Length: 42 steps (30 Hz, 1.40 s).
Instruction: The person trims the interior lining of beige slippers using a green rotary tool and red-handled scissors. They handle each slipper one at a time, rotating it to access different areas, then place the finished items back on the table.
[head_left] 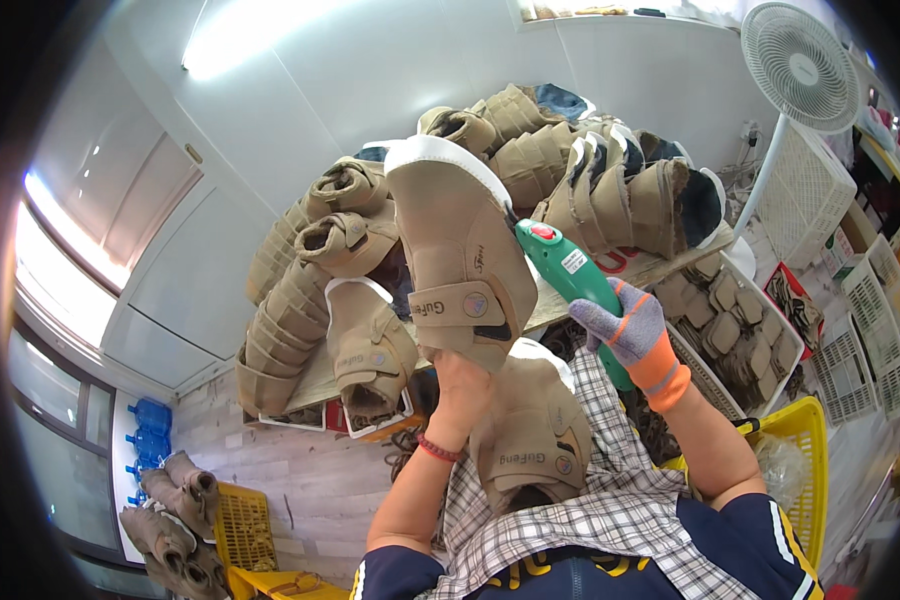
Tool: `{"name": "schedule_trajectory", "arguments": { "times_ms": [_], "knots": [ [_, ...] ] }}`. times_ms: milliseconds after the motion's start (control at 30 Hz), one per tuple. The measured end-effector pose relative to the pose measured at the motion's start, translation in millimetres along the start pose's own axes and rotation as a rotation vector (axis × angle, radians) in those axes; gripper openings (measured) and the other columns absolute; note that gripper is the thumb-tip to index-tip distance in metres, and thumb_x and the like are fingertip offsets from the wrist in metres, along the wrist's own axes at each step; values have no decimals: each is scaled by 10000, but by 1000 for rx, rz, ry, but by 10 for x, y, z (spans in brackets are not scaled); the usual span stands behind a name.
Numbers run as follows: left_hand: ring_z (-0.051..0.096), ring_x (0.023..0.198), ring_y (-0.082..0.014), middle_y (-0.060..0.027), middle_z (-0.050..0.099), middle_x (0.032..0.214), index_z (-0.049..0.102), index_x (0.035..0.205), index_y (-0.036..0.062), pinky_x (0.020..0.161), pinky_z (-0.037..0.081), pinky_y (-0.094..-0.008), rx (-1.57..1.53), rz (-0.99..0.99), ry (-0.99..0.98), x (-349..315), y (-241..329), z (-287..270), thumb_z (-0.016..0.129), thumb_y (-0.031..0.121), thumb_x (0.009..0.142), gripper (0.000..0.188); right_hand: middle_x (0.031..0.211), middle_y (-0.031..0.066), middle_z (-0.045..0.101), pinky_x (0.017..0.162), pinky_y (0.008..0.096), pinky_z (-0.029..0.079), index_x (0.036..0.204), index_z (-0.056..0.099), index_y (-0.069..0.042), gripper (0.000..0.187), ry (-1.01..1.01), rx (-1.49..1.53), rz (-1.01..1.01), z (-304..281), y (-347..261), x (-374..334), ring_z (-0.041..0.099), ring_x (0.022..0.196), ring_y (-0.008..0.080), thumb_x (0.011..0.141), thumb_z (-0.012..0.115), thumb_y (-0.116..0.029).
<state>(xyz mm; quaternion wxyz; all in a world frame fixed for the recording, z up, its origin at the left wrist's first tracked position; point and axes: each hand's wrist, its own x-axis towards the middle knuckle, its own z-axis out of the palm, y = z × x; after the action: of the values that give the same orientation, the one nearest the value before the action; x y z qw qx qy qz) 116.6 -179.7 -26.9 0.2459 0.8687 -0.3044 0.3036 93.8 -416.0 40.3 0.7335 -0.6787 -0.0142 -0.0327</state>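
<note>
My left hand (pixel 457 392) holds up a tan shoe (pixel 455 235) with a white sole edge, toe pointing away and upward. The fingers are partly out of sight at its heel end. In a purple and orange work glove, my right hand (pixel 638 338) is closed around a green handheld power tool (pixel 577 270) with a red button. The tool's dark tip meets or nearly meets the shoe's white sole edge on the right side. A second tan shoe (pixel 535 425) rests on my lap, over a checked apron (pixel 610 505). Another shoe (pixel 370 335) stands left of the raised one.
Nested rows of tan shoes (pixel 270 360) line a wooden bench (pixel 560 308) ahead. At right are a white crate (pixel 745 330) of dark-edged pieces, a yellow basket (pixel 810 440) and a standing fan (pixel 800 68). More shoes (pixel 170 525) lie by a yellow crate (pixel 245 525) at lower left.
</note>
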Motion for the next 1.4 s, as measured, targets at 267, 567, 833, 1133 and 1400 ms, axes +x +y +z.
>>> {"name": "schedule_trajectory", "arguments": {
  "times_ms": [267,567,833,1133,1400],
  "knots": [
    [560,975,-341,-158,620,1009,653,999,24,866,424,-426,-242,-145,-13,-116,104,65,634,-21,751,253,682,-2,579,489,206,405,958,591,5,360,3,82,-5,-32,89,81,509,541,41,805,751,-278],
    [594,884,-129,-60,667,963,617,1041,-29,766,473,-272,-602,-463,55,96,32,-60,647,8,846,200,675,4,574,498,207,404,958,590,19,368,53,-41,4,-242,146,32,508,544,47,808,744,-280],
    [526,1088,-331,-214,568,1157,543,1150,-53,961,414,-397,326,-30,118,2071,-1650,-405,751,110,732,495,678,9,580,503,213,418,953,586,13,342,124,-31,32,-411,235,-111,520,540,58,802,744,-251],
    [578,904,-153,-45,643,1016,635,1062,26,775,452,-328,-879,-931,-312,1246,-1204,1440,742,202,770,356,673,11,578,492,218,419,954,585,8,345,231,-103,93,-754,397,-285,517,529,61,806,740,-262],
    [589,729,-94,-9,672,875,651,1044,66,623,464,-269,-1273,-722,-423,1245,-683,1727,729,143,794,272,683,1,577,499,215,415,1021,590,2,380,265,-148,92,-859,546,-263,510,545,54,807,743,-272]
  ]
}}
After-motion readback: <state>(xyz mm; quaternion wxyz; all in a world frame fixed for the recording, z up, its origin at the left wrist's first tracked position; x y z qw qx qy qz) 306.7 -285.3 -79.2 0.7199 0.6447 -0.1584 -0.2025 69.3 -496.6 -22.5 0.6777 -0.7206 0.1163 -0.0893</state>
